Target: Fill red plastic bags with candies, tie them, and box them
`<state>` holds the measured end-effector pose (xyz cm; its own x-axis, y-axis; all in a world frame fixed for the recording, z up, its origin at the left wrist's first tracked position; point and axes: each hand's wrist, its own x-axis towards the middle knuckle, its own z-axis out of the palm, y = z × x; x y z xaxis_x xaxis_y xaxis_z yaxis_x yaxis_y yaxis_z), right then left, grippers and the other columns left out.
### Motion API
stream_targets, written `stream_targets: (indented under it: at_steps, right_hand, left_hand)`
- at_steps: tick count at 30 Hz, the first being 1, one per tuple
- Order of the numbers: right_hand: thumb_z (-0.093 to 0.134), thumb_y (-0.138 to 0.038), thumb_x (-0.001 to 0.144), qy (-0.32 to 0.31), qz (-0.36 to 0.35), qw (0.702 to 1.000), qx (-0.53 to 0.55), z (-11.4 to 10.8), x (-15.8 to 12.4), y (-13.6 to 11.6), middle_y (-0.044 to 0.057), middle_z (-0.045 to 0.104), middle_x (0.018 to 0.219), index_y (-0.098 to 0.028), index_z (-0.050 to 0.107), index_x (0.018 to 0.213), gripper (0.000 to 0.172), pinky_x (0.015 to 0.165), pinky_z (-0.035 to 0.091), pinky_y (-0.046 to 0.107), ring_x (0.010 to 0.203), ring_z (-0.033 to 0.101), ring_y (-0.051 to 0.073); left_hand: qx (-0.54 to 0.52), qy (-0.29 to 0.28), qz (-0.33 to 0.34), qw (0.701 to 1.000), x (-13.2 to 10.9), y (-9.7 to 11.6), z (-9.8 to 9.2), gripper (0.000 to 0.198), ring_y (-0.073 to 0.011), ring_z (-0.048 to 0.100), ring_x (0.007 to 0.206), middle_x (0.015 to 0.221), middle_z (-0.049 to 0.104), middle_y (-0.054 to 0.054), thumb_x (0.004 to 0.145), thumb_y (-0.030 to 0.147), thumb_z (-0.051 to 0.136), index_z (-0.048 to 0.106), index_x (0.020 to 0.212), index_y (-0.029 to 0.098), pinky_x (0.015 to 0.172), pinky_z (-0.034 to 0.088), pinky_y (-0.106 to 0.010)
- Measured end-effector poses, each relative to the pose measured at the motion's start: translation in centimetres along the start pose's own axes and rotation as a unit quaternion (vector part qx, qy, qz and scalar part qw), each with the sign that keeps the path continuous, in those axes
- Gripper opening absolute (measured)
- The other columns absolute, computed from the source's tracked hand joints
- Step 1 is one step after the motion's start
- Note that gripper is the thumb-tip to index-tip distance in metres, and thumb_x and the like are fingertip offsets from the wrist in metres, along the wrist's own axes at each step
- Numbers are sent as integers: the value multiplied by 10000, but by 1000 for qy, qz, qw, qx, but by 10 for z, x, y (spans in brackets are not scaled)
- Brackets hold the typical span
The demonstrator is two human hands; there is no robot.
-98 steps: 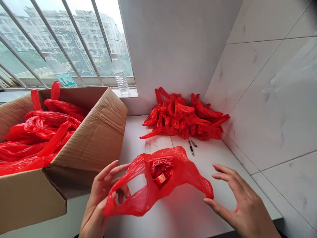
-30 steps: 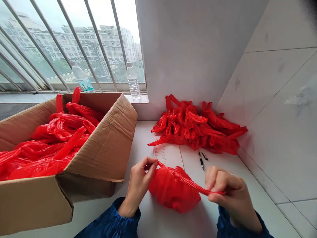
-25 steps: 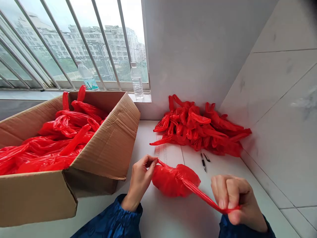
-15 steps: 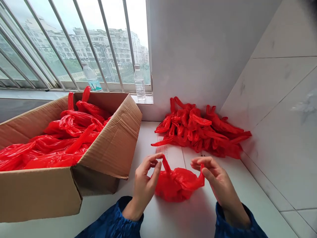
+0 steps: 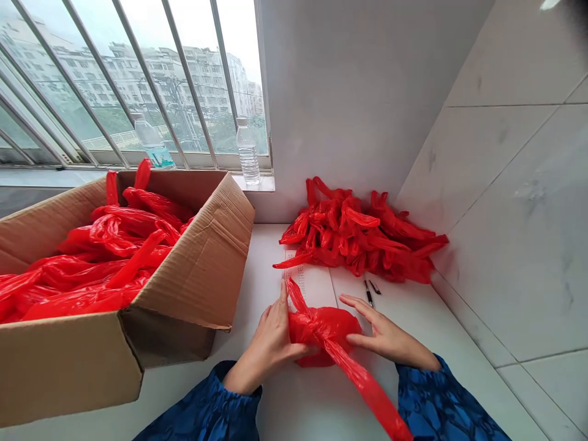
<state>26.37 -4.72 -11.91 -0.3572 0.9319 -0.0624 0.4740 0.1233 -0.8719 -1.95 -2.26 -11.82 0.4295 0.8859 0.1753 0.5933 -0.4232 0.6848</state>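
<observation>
A filled red plastic bag sits on the white tabletop, its top twisted into a knot. One long handle end stretches toward me at the lower right; a shorter one points up at the left. My left hand lies against the bag's left side, fingers stretched out and thumb along its front. On the other side is my right hand, open with fingers spread, its thumb touching or very near the bag. What is inside the bag is hidden.
To the left stands a cardboard box full of red bags. A pile of red bags lies by the wall, over printed paper. A pen lies near it. Two plastic bottles, one upright, are on the windowsill.
The two handles that my hands held apart are now twisted together at the bag's top. Both hands have let go of them and moved down to the bag's sides.
</observation>
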Motion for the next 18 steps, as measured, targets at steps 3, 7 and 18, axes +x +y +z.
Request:
stream_targets:
  at_steps: [3,7,18]
  right_hand:
    - [812,-529,747,-7,-46,998,-44,22,7,4,140,252,1671,-231,256,1611,1069,1254,227,505,1537,253,312]
    - [701,-538,813,54,-132,967,-209,66,26,13,162,291,1654,-232,161,1634,1030,1243,125,627,1536,242,353]
    - [641,-453,810,106,-168,921,-334,104,31,39,171,286,1652,-153,146,1635,1008,1216,237,593,1501,318,382]
  left_hand:
    - [15,-11,-19,1000,1,-1,7,1128,-380,503,1338,1432,548,-198,786,355,761,27,1630,206,1091,407,-575]
    - [99,2,47,994,-1,-1,29,805,-345,459,1406,1504,511,-183,793,199,641,351,1544,172,1195,290,-587]
    - [255,-34,65,964,-13,-15,54,753,-331,329,1509,1618,374,-155,837,219,608,387,1552,128,1235,248,-547]
